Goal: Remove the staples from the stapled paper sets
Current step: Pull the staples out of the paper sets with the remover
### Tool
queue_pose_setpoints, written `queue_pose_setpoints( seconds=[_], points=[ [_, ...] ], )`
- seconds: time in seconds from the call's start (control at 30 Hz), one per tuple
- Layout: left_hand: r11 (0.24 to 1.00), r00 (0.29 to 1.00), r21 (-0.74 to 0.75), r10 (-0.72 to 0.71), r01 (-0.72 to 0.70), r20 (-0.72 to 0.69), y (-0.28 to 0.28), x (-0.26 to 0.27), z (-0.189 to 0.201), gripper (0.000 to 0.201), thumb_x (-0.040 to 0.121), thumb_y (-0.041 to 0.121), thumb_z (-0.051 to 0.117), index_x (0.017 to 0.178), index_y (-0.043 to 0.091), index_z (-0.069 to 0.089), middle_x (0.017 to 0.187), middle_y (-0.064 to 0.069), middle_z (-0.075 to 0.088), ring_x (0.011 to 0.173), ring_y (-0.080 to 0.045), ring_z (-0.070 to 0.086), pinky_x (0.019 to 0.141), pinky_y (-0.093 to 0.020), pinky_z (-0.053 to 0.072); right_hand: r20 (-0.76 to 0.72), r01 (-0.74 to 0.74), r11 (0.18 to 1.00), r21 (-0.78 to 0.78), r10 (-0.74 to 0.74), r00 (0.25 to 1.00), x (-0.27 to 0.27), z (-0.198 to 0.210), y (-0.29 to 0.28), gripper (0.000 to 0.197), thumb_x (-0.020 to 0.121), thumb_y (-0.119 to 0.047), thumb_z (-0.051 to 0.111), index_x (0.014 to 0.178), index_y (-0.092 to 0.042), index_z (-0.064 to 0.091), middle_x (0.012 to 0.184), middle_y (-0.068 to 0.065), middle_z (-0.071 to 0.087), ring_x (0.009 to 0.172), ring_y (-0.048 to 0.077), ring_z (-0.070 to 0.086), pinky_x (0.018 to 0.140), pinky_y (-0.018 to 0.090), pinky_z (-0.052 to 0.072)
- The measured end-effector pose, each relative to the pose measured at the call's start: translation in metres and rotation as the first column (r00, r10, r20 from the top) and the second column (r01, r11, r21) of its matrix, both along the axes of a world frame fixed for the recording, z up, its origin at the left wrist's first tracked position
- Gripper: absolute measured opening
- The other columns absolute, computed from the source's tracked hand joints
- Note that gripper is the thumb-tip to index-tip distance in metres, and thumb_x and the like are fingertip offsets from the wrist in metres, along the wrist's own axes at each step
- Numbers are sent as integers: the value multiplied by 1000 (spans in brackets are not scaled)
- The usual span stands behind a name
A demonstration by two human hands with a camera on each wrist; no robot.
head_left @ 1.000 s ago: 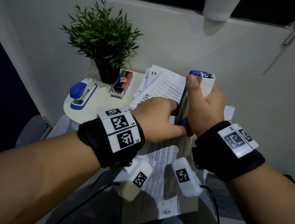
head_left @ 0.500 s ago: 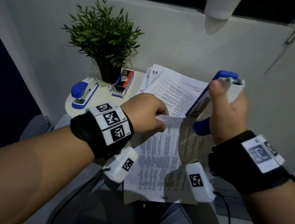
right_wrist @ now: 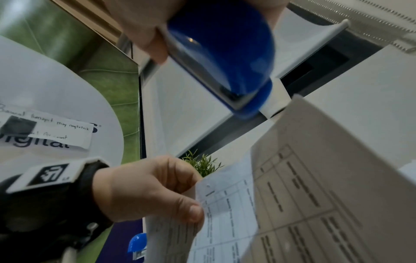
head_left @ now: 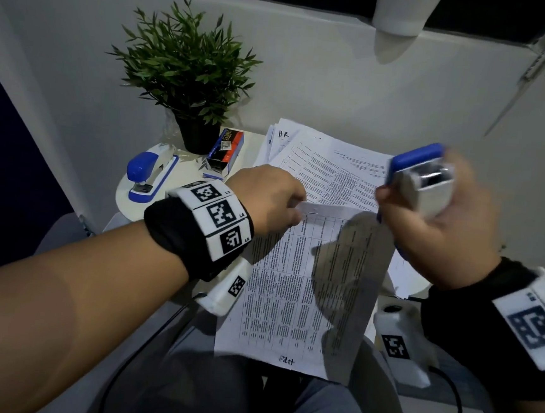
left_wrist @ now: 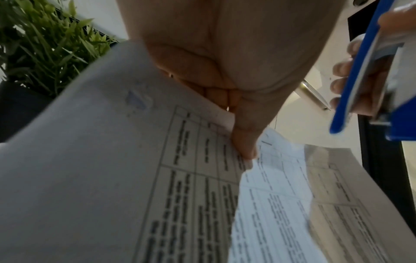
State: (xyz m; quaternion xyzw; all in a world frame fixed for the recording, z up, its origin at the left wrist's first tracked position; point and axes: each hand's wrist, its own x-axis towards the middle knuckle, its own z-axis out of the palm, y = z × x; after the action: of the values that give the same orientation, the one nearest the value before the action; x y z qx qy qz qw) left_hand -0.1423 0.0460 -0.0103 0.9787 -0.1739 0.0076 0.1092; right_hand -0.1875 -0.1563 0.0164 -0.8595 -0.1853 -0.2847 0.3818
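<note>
Your left hand (head_left: pixel 267 199) pinched the paper set (head_left: pixel 304 285); your right hand (head_left: pixel 434 227) gripped the stapler (head_left: pixel 418 176) clear of it. I think more sets on the counter (head_left: pixel 126 200) remained.

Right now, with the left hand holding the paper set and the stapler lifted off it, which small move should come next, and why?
Probably part the sheets slightly with the left hand to check they come free. That hand pinches the top corner of the paper set, and the right hand holds the blue and white stapler clear above it. Whether a staple remains in the corner is too small to tell.
</note>
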Motion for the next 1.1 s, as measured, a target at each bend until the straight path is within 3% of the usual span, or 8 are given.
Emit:
queue_pose_setpoints(
  seconds=[0.1, 0.2, 0.33, 0.47, 0.63, 0.87, 1.0, 1.1],
  points=[
    [999, 999, -26, -20, 21, 31, 1, 0, 2, 19, 89, 40, 56, 86, 22, 62, 70, 10, 49, 80, -17, 50, 64, -25, 32, -201, -44, 919, -393, -39, 979, 5, -1, -1, 42, 68, -50, 50, 94, -18, 58, 93, 1, 57, 84, 24, 56, 64, 29, 41],
    [998, 995, -44, -42, 46, 90, 0, -1, 5, 16, 88, 40, 58, 92, 26, 66, 78, 9, 53, 81, -14, 47, 67, -25, 34, -345, -131, 694, -708, -178, 921, 13, -14, 1, 67, 61, -65, 33, 107, -23, 59, 135, -2, 42, 117, 32, 43, 93, 40, 41],
    [995, 982, 25, -104, 101, 156, -3, -3, 3, 18, 90, 34, 55, 99, 25, 67, 98, 5, 64, 93, -18, 57, 71, -27, 37, -326, -147, 522, -840, -269, 906, 20, -29, 3, 42, 79, -52, 56, 110, -23, 57, 119, -5, 44, 104, 25, 36, 91, 36, 42],
    [987, 982, 122, -125, 108, 139, -2, -6, -11, 21, 91, 25, 49, 104, 23, 66, 105, 3, 62, 101, -19, 56, 79, -31, 42, -111, -4, 512, -859, -177, 978, 14, -54, 5, 13, 68, -17, 65, 78, -14, 56, 86, 3, 50, 76, 24, 38, 56, 33, 33],
    [979, 989, 153, -141, 134, 37, 1, -8, -35, 12, 87, 13, 53, 84, 22, 46, 99, 1, 55, 97, -21, 50, 78, -32, 40, 190, 174, 507, -844, -22, 982, 3, -81, 4, 12, 75, -7, 45, 65, -12, 50, 74, 8, 49, 73, 29, 48, 65, 40, 33],
    [972, 972, 144, -202, 184, 120, 0, -11, -53, 23, 78, 1, 58, 75, 21, 48, 81, -2, 50, 81, -24, 48, 60, -29, 24, 150, 57, 518, -854, 140, 979, -3, -98, -1, 21, 90, -15, 38, 86, -11, 58, 108, 5, 63, 102, 30, 60, 79, 43, 37],
    [960, 976, 198, -214, 200, 50, 8, -14, -60, 23, 82, 1, 52, 90, 18, 65, 92, 3, 57, 90, -20, 51, 67, -32, 41, 141, 8, 532, -847, 210, 967, -8, -105, -3, 17, 92, -16, 35, 100, -7, 46, 112, 6, 64, 99, 27, 62, 84, 45, 36],
    [954, 963, 179, -258, 241, 79, 15, -17, -68, 30, 55, -10, 70, 68, 17, 70, 69, 2, 61, 64, -23, 58, 47, -32, 48, 131, 8, 518, -855, 201, 971, -11, -109, -1, 29, 90, -16, 35, 94, -5, 61, 111, 8, 66, 94, 27, 64, 86, 46, 33]
  ],
)
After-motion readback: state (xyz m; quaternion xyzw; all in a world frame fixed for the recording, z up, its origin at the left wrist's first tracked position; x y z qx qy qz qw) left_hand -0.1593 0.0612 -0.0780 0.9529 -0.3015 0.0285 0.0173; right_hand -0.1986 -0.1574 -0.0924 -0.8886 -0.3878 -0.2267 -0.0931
